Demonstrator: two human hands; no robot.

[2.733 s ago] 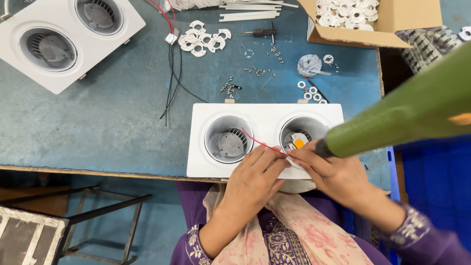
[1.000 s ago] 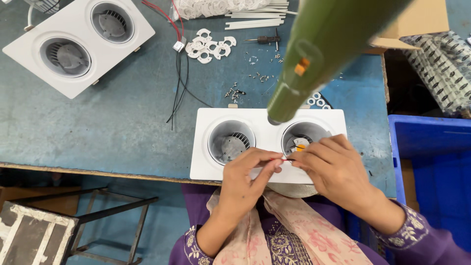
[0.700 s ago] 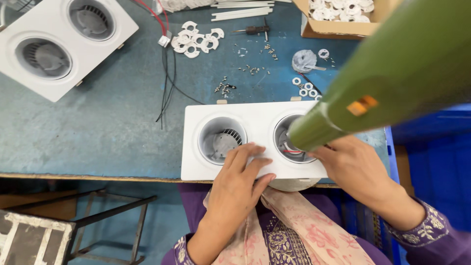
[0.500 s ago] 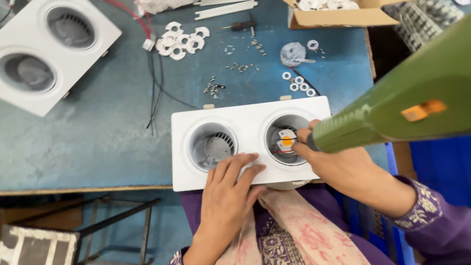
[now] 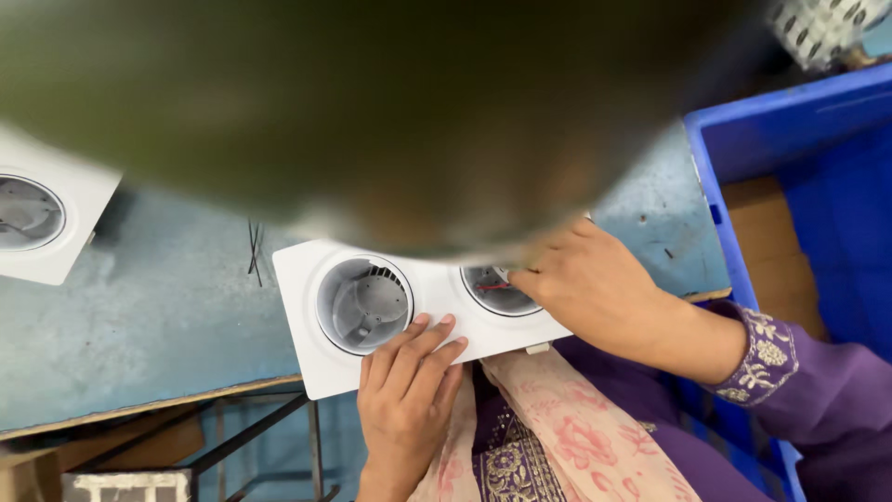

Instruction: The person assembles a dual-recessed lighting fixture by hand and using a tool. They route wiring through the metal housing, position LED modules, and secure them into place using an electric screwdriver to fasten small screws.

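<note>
**A:** Two hands, both bare, both on the same white double-lamp housing. It sits at the near edge of the blue bench, partly hanging over the person's lap. Counting holes: two round openings in it, the left one showing a grey finned insert, the right one half hidden.

**B:** What's each hand doing?

**A:** Left hand lies flat, fingers spread on the near rim just below the left opening; it presses down and wraps around nothing. Right hand is curled at the right opening, fingertips at its edge. Can't tell whether that grip is closed on something, because a big blurred green tool body fills the whole top of the view and covers the fingers' far side.

**B:** Anything else around?

**A:** One second white housing at the far left, only one of its openings in view. One blue plastic crate on the right, off the bench edge. A thin dark bit of wire lies on the bench just left of the main housing. Far right corner has a pale patterned thing, too blurry to name. No labels that I can make out.
</note>
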